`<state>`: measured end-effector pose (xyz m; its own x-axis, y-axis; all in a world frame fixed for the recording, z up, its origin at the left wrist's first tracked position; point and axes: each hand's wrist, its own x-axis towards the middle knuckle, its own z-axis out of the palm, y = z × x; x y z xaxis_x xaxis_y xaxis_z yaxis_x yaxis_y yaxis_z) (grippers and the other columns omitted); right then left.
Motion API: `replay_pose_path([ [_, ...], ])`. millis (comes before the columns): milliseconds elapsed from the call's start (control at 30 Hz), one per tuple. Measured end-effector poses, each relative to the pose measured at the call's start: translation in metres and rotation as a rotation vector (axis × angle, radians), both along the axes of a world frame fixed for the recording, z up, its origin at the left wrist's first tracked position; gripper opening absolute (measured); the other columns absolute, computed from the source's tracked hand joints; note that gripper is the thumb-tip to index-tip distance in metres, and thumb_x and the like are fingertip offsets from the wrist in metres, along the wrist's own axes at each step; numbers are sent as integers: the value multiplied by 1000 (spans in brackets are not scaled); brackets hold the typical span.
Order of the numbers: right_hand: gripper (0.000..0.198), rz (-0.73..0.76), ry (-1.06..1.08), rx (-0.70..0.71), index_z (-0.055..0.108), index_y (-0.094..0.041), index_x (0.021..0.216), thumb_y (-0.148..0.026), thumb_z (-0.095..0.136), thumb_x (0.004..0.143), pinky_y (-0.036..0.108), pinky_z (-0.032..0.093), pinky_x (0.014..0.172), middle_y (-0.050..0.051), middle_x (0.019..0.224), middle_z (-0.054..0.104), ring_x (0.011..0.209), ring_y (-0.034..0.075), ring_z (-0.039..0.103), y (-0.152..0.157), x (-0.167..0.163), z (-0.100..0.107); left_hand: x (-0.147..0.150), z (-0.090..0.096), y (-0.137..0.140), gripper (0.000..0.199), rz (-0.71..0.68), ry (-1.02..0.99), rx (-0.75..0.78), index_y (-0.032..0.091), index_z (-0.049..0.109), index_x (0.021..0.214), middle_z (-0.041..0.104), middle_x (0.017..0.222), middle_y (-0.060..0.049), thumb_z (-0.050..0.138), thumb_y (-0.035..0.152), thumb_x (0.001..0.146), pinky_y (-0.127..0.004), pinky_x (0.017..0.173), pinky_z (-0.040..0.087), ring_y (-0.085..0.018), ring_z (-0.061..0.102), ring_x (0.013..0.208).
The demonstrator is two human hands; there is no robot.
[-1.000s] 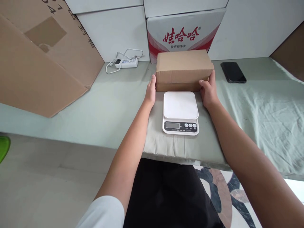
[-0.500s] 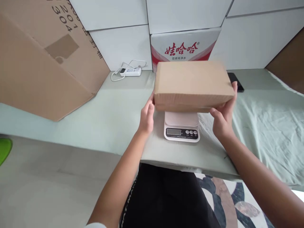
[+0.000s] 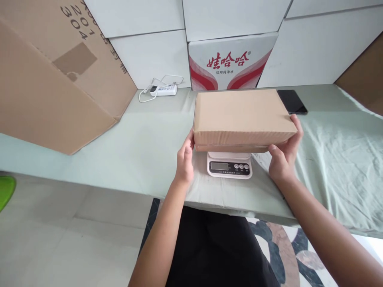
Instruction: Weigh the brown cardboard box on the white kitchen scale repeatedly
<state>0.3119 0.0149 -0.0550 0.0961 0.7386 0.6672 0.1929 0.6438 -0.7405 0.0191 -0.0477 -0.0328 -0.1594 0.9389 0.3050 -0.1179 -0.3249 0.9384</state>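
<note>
A closed brown cardboard box (image 3: 242,113) is held level between my two hands, over a white digital kitchen scale (image 3: 229,169). My left hand (image 3: 185,159) presses against the box's left end, fingers partly hidden behind it. Round the right front corner grips my right hand (image 3: 285,153), thumb in front and fingers along the end. The box hides the back of the scale's platform; its display and round buttons show in front. I cannot tell whether the box's underside touches the platform.
Behind the box stands a white and red printed carton (image 3: 230,59) against white panels. A dark phone (image 3: 292,102) lies at the back right. A white power strip with cable (image 3: 163,89) lies at the back left. A large cardboard carton (image 3: 60,79) leans in from the left.
Both hands have brought the box lower and nearer to me. It covers more of the scale's platform, and more of the printed carton and phone shows behind it.
</note>
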Motion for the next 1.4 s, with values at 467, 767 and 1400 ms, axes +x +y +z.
replay_pose_path([
  [467, 89, -102, 22, 11, 57, -58, 156, -72, 76, 70, 77, 29, 141, 0, 161, 58, 159, 47, 50, 0, 0, 0, 0, -2, 0, 82, 22, 32, -3, 35, 67, 159, 61, 176, -8, 46, 89, 101, -52, 143, 40, -36, 46, 173],
  [767, 79, -118, -8, 79, 60, -59, 157, -72, 72, 79, 76, 38, 137, 0, 160, 59, 156, 46, 54, -1, 0, 5, 0, -2, -1, 83, -4, 20, 0, 34, 66, 161, 61, 176, -8, 46, 89, 101, -54, 143, 42, -37, 47, 173],
  [1400, 89, -4, -68, 143, 45, -51, 172, -76, 71, 91, 72, 60, 121, 4, 172, 53, 158, 46, 55, 2, -11, 56, -16, 26, 37, 85, -36, 5, 168, 29, 73, 147, 71, 164, -13, 54, 94, 95, -52, 133, 51, -40, 59, 163],
])
